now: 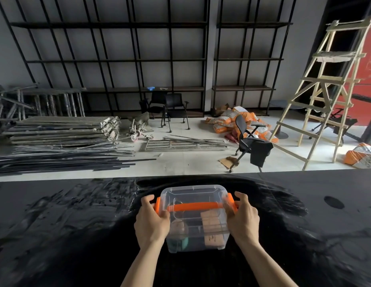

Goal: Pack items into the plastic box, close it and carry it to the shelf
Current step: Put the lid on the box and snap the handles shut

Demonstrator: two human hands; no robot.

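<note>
Status: packing looks done, closing in progress, carry not started.

The clear plastic box with orange carry handle [196, 218] sits on the glossy black worktop [56, 214], centred right in front of the person. The transparent lid is on top. Through the walls I can see contents: a brown cardboard carton [213, 227] on the right side, and a rounded teal-and-beige object [179, 235] lower left; can't identify that one.

Left hand [152, 221] is curled over the orange latch [158, 206] on the box's left end, fingers wrapped round it and pressing. Right hand [243, 219] does the same at the orange latch on the right end, which its fingers mostly hide. Both hands are closed on the latches, not on the handle. Whether the latches are fully snapped down I can't tell.

My read: lid seating/latching is the current step. Nothing loose is left on the worktop near the box, so no more items to pack as far as shown.

Remaining: confirm both latches are locked, lift, carry to the black metal shelving [110, 61] against the far wall. The floor between is cluttered: stacked metal frames [62, 129], a black office chair [249, 139], a wooden stepladder [325, 90]. Route needs care.
</note>
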